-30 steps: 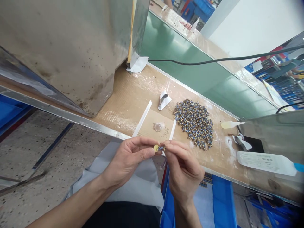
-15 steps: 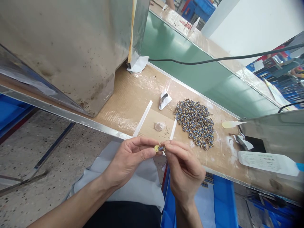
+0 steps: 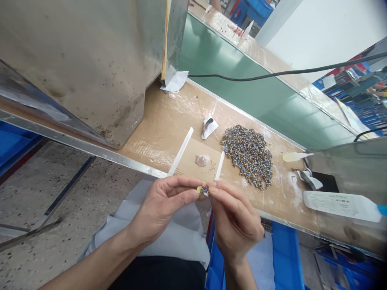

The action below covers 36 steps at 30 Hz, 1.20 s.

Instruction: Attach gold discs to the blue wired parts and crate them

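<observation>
Over the table's front edge, both hands meet at a small blue and gold metal piece [image 3: 203,191] with a round yellow end. My left hand [image 3: 166,201] pinches the yellow end between thumb and fingers. On the other end, the fingertips of my right hand [image 3: 234,215] are closed and partly cover it. A large pile of similar blue and gold pieces [image 3: 248,157] lies on the table behind my right hand. Just beyond my fingers, a small clear dish [image 3: 202,160] sits on a brown board between white strips, with tiny bits scattered beside it.
A crumpled white wrap with a dark object [image 3: 209,125] stands behind the dish. To the right lie a small dropper bottle [image 3: 296,157] and a large white bottle [image 3: 341,205]. A big metal housing [image 3: 90,60] fills the left. Below the table is a blue bin [image 3: 287,257].
My right fingertips have shifted slightly over the small piece and cover more of its end. My left hand keeps its pinch almost unmoved.
</observation>
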{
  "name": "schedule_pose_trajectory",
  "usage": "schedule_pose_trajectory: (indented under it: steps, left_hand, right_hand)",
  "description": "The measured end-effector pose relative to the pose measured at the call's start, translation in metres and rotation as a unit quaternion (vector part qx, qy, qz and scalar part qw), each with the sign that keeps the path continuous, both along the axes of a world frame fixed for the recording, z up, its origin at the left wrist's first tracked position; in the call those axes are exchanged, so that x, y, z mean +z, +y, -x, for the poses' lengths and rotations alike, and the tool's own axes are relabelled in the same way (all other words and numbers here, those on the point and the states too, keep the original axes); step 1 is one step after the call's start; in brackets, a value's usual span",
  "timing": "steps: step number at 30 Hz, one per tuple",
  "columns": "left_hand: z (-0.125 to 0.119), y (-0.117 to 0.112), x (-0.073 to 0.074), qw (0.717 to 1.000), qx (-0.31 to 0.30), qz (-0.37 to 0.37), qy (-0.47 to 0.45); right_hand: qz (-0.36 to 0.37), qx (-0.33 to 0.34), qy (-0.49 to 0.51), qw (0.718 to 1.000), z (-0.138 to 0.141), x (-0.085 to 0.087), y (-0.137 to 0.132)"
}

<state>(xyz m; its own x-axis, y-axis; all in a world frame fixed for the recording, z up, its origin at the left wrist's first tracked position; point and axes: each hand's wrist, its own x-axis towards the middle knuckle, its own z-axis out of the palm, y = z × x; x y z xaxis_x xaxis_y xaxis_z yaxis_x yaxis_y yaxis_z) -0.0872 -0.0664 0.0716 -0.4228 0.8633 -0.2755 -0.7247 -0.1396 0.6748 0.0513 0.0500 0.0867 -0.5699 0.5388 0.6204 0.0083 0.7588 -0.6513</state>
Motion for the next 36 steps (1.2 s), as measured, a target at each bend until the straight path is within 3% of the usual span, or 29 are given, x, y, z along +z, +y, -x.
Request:
schedule_pose_trajectory:
  steps: [8,17,23,32,36]
  left_hand:
    - [-0.004,-0.002,0.008,0.997,0.007,0.012,0.077]
    - [-0.011,-0.002,0.016,0.971,0.081,0.053,0.219]
    - [-0.015,-0.002,0.021,0.958,0.098,0.098,0.25]
    - [-0.02,-0.002,0.016,0.94,0.113,0.178,0.267]
    - [-0.018,0.0,0.017,0.945,0.101,0.191,0.244]
  right_hand:
    - [-0.106,-0.031,0.023,0.994,-0.002,-0.009,-0.006]
    - [-0.161,-0.028,0.033,0.986,-0.008,-0.02,-0.015]
    - [-0.16,-0.015,0.02,0.987,-0.011,-0.021,-0.019]
    - [-0.153,-0.016,0.032,0.988,-0.009,-0.023,-0.02]
    - [-0.092,-0.007,0.033,0.995,-0.013,-0.022,-0.019]
